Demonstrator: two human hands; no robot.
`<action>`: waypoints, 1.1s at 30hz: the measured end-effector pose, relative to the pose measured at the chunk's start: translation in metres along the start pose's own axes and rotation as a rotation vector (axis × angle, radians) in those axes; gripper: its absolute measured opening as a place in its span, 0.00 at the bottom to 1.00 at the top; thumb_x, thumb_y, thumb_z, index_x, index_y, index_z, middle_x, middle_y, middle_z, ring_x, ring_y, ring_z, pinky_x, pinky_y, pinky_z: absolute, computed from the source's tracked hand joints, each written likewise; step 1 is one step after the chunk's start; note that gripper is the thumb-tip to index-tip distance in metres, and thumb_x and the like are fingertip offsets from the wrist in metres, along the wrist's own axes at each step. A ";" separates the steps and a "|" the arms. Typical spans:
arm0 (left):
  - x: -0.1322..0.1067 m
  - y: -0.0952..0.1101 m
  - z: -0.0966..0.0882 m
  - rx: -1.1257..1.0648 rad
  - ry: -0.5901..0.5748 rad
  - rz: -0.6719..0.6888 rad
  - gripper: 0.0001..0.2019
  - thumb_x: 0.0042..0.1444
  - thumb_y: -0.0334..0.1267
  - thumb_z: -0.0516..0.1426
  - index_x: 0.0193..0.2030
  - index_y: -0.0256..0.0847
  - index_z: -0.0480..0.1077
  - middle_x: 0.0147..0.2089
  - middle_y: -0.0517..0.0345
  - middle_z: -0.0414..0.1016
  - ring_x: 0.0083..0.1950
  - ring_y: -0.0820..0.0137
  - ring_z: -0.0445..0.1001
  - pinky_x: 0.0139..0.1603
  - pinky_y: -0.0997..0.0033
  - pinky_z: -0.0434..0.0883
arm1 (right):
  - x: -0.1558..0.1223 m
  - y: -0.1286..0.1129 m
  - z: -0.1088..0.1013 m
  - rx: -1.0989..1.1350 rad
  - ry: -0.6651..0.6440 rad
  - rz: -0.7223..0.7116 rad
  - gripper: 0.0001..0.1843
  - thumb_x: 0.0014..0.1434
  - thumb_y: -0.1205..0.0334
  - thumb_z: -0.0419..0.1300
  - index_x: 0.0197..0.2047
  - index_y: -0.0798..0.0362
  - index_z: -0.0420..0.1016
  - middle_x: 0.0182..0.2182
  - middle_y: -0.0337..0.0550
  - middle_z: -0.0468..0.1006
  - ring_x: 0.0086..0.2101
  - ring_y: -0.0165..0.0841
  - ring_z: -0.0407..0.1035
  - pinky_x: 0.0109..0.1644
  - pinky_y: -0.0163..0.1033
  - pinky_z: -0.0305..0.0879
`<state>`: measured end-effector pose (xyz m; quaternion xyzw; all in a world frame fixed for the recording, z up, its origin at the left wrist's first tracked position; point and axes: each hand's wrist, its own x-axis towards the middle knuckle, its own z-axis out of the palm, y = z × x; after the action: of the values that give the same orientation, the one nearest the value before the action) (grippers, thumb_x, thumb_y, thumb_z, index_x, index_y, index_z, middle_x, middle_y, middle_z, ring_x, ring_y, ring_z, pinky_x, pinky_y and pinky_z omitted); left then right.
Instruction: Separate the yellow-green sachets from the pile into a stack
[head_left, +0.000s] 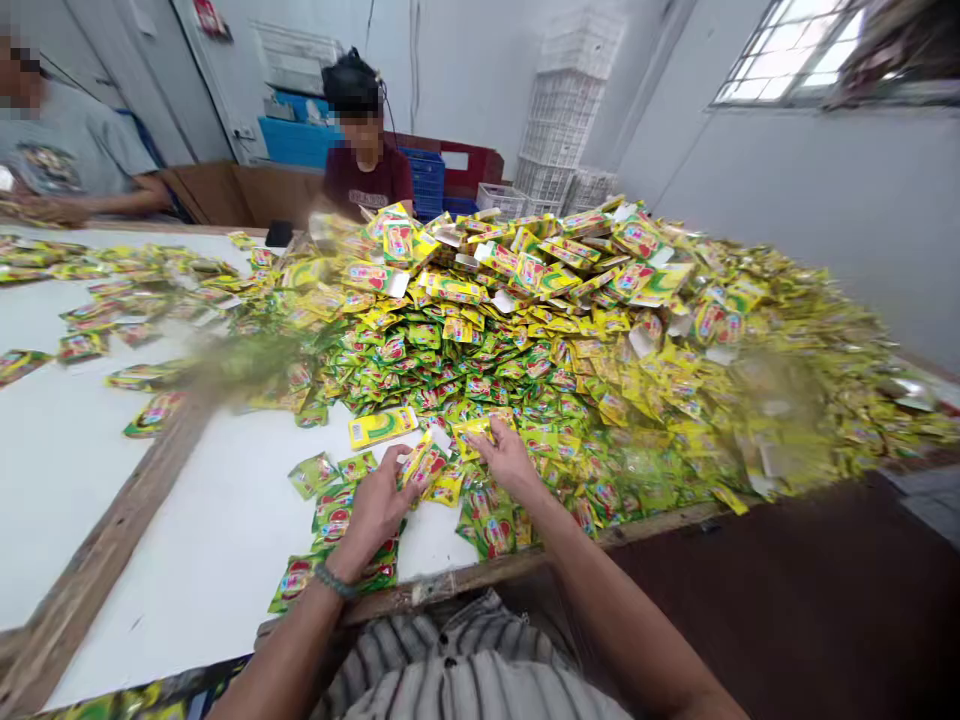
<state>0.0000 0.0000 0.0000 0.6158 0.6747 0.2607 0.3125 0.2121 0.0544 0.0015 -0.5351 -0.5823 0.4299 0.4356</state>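
Observation:
A huge heap of small yellow and green sachets covers the white table. My left hand reaches over a small cluster of green sachets at the table's near edge, its fingers closed on a sachet. My right hand lies on the heap's front edge, fingers pinching a yellow sachet. A single yellow sachet lies flat just beyond my hands.
A wooden strip divides the white table. Loose sachets scatter to the left. One person in maroon sits at the far side, another in grey at far left. White crates are stacked by the wall.

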 end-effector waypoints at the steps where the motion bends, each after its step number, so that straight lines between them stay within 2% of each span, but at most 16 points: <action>1: 0.001 -0.001 -0.001 -0.085 -0.019 0.044 0.23 0.52 0.48 0.57 0.52 0.39 0.68 0.41 0.51 0.79 0.42 0.58 0.75 0.43 0.63 0.69 | 0.002 -0.004 0.004 0.009 0.009 -0.004 0.20 0.51 0.45 0.61 0.28 0.51 0.59 0.23 0.31 0.58 0.25 0.27 0.57 0.25 0.30 0.56; 4: 0.001 -0.005 -0.003 -0.322 -0.075 0.107 0.20 0.53 0.50 0.57 0.47 0.39 0.72 0.46 0.53 0.79 0.46 0.59 0.75 0.46 0.65 0.69 | 0.005 -0.013 0.015 0.022 -0.016 -0.006 0.18 0.52 0.46 0.60 0.28 0.51 0.61 0.24 0.32 0.62 0.25 0.27 0.58 0.27 0.31 0.57; 7: -0.006 -0.012 -0.005 -0.537 -0.127 0.065 0.20 0.53 0.51 0.57 0.47 0.38 0.73 0.47 0.52 0.79 0.47 0.60 0.75 0.47 0.66 0.70 | 0.002 -0.015 0.022 0.009 -0.125 0.005 0.17 0.51 0.47 0.61 0.26 0.53 0.66 0.23 0.34 0.66 0.27 0.28 0.61 0.30 0.32 0.58; 11: -0.018 -0.021 -0.008 -0.576 -0.161 -0.018 0.20 0.50 0.51 0.61 0.45 0.40 0.75 0.45 0.54 0.80 0.43 0.61 0.75 0.44 0.68 0.70 | -0.006 -0.009 0.027 0.131 -0.248 0.062 0.16 0.51 0.47 0.62 0.30 0.53 0.72 0.24 0.36 0.71 0.28 0.31 0.65 0.32 0.34 0.61; 16: -0.028 -0.023 -0.011 -0.816 -0.175 -0.157 0.18 0.47 0.48 0.64 0.42 0.40 0.75 0.42 0.56 0.80 0.38 0.65 0.76 0.40 0.70 0.71 | -0.014 -0.003 0.028 0.073 -0.310 0.082 0.15 0.48 0.49 0.66 0.27 0.53 0.74 0.21 0.36 0.71 0.29 0.33 0.66 0.32 0.34 0.61; 21: -0.030 -0.014 -0.016 -0.823 -0.289 -0.136 0.19 0.46 0.44 0.66 0.44 0.39 0.74 0.42 0.54 0.80 0.39 0.65 0.76 0.41 0.71 0.71 | -0.019 -0.009 0.038 0.090 -0.393 0.107 0.18 0.46 0.47 0.67 0.26 0.54 0.74 0.21 0.35 0.71 0.27 0.30 0.64 0.29 0.33 0.59; 25: -0.028 -0.010 -0.018 -0.922 -0.270 -0.176 0.25 0.44 0.41 0.67 0.50 0.40 0.71 0.45 0.53 0.80 0.43 0.64 0.77 0.44 0.70 0.71 | -0.015 -0.014 0.050 0.087 -0.332 0.072 0.20 0.46 0.47 0.66 0.36 0.53 0.74 0.24 0.34 0.71 0.24 0.28 0.63 0.29 0.32 0.59; 27: -0.026 -0.011 -0.020 -1.005 -0.225 -0.242 0.28 0.42 0.40 0.68 0.52 0.40 0.69 0.47 0.52 0.79 0.44 0.64 0.77 0.44 0.69 0.72 | -0.006 -0.015 0.050 -0.063 -0.258 0.004 0.18 0.53 0.50 0.61 0.43 0.53 0.73 0.27 0.37 0.74 0.27 0.29 0.65 0.32 0.34 0.61; 29: -0.026 -0.011 -0.023 -1.089 -0.192 -0.310 0.32 0.40 0.38 0.69 0.54 0.40 0.67 0.49 0.51 0.78 0.42 0.63 0.78 0.42 0.70 0.73 | 0.006 -0.016 0.046 -0.334 -0.223 -0.118 0.16 0.58 0.58 0.55 0.48 0.53 0.72 0.38 0.44 0.77 0.37 0.34 0.69 0.42 0.38 0.63; 31: -0.025 -0.012 -0.027 -1.147 -0.176 -0.352 0.35 0.37 0.35 0.69 0.56 0.40 0.66 0.49 0.50 0.79 0.40 0.64 0.79 0.39 0.71 0.74 | 0.019 -0.016 0.043 -0.649 -0.283 -0.247 0.23 0.53 0.66 0.56 0.54 0.52 0.70 0.52 0.49 0.73 0.51 0.40 0.65 0.52 0.45 0.57; 33: -0.025 -0.012 -0.030 -1.167 -0.160 -0.369 0.36 0.37 0.33 0.69 0.57 0.40 0.65 0.48 0.50 0.79 0.37 0.65 0.79 0.35 0.72 0.74 | 0.030 -0.013 0.044 -0.897 -0.404 -0.325 0.28 0.49 0.70 0.57 0.55 0.52 0.69 0.57 0.51 0.69 0.56 0.44 0.59 0.56 0.50 0.49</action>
<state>-0.0292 -0.0252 0.0140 0.2340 0.4905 0.4815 0.6876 0.1652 0.0820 0.0047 -0.4781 -0.8575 0.1595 0.1034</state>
